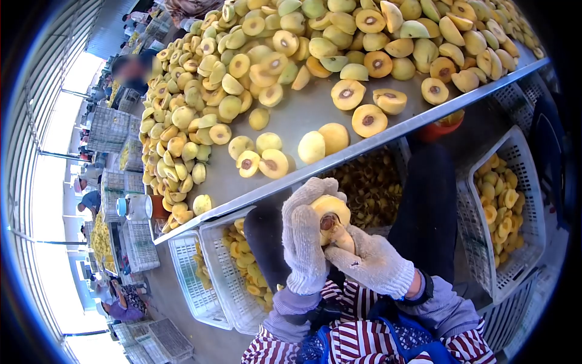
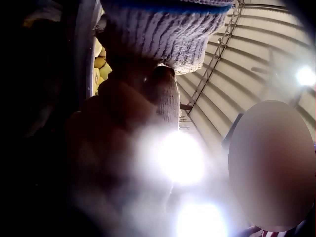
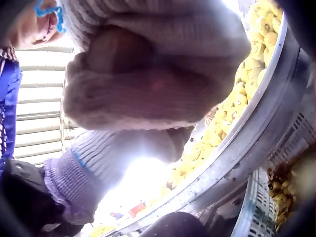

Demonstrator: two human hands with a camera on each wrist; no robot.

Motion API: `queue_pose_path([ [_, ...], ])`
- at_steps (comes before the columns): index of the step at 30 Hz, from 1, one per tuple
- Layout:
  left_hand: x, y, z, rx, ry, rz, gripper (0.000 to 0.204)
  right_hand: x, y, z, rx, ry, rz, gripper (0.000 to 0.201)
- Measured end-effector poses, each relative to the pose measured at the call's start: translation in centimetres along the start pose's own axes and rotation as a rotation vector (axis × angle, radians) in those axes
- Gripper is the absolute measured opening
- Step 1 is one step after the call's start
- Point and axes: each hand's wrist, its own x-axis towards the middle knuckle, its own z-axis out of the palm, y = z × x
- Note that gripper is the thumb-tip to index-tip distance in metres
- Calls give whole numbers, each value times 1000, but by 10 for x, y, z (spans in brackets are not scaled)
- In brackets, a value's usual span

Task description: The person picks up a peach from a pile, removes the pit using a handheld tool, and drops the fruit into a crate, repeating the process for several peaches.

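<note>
Before the person's lap, the left hand (image 1: 305, 242), in a knitted glove, grips a yellow peach half (image 1: 332, 213) with its cut face up and the reddish-brown pit area showing. Close against the fruit is the gloved right hand (image 1: 376, 258), its thumb side at the lower edge of the cut face. In the right wrist view, the curled fingers of this hand wrap a rounded brown handle end (image 3: 121, 49); the working end is hidden. The left wrist view is mostly dark and glary, with a ribbed glove cuff (image 2: 158, 37) at the top.
A metal table (image 1: 291, 112) with a raised rim carries a heap of halved peaches (image 1: 230, 85). Below are a crate of dark scraps (image 1: 370, 188), a white crate at right (image 1: 527, 200) and white crates at left (image 1: 209, 267), with peach pieces. Other people work in the background.
</note>
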Motion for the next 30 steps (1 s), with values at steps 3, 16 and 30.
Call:
queue_pose_path([
  [3,11,4,-5,128,-21,-85,52,-1,-4,-3,225,-114,135,52],
  [16,1,-3,7,11,-42,19,58,-3,-8,-9,379,-45,163,28],
  [30,0,-19,2,-10,-29,3,64,-1,13,-8,147,11,115,42],
])
